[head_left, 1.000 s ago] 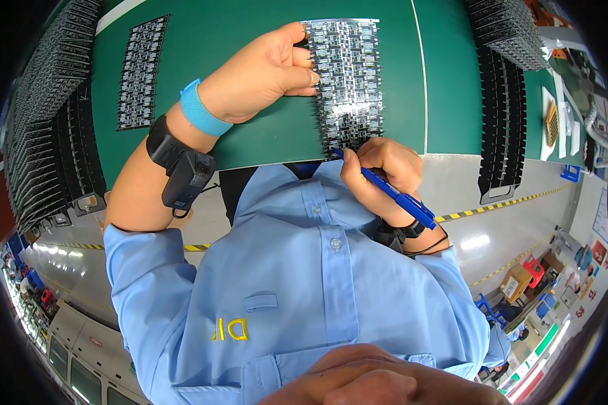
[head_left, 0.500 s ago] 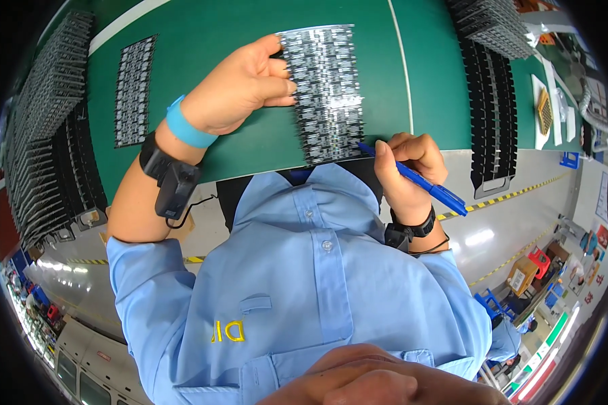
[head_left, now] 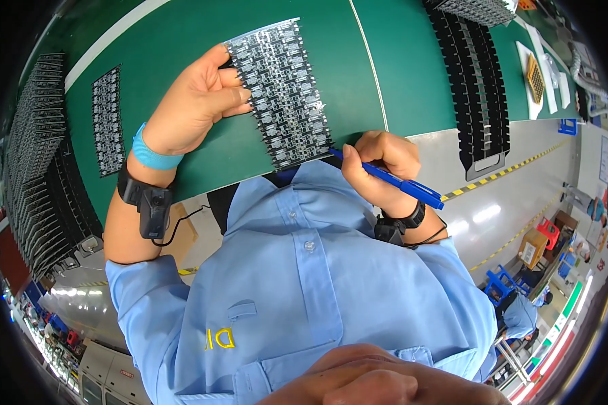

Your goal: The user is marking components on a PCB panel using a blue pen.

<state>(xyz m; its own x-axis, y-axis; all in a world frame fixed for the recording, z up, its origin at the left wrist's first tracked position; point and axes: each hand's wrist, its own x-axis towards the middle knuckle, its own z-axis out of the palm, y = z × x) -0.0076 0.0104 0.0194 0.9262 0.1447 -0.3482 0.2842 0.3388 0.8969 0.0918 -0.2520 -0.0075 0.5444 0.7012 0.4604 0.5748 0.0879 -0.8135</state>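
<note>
My left hand [head_left: 199,101] pinches the left edge of a circuit board panel [head_left: 280,94], a dark sheet covered in rows of small silvery parts. The panel is tilted over the near part of the green table [head_left: 182,34]. In my right hand [head_left: 385,169] is a blue pen [head_left: 402,181], its tip at the panel's lower right corner. The fingers of that hand are closed around the barrel. A second, similar panel [head_left: 107,121] lies on the table to the left of my left hand.
At the left stands a black rack [head_left: 37,135] filled with many upright panels. Another black slotted rack [head_left: 476,88] is on the right, with panels at its far end. Beyond it lies a white tray with a yellowish grid piece [head_left: 535,77]. A floor with striped tape [head_left: 500,179] shows past the table edge.
The whole view has shifted, with table items displaced leftward. The panel's surface shows less glare and its rows look clearer. Both hands keep their hold, the pen still at the panel's corner.
</note>
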